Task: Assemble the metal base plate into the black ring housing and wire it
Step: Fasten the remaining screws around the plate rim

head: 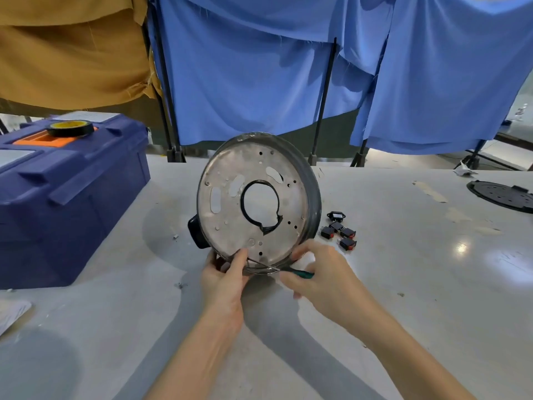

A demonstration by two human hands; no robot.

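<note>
The black ring housing is stood on its lower edge on the pale table, tilted back, with the metal base plate seated inside it and faced toward the camera. The plate's centre is cut out in a round hole edged in black.

The lower left rim of the housing is gripped by the left hand. Its thumb is laid flat on the plate face, while the other fingers are wrapped behind the rim and hidden. At the lower right rim, a screwdriver with a green handle is pinched by the curled fingers of the right hand. Its thin shaft is run leftward along the bottom edge toward the left thumb. Where the tip ends cannot be made out.

Open table is left in front of the housing and to its near right. A cluster of small black switches is lain just right of the housing. Well to the right, a black disc is cut off by the frame edge. To the left of the housing a blue toolbox is set, with a tape roll on its lid. A black tab on the housing's left side is partly covered by the plate. Behind the housing, blue cloth is hung.
</note>
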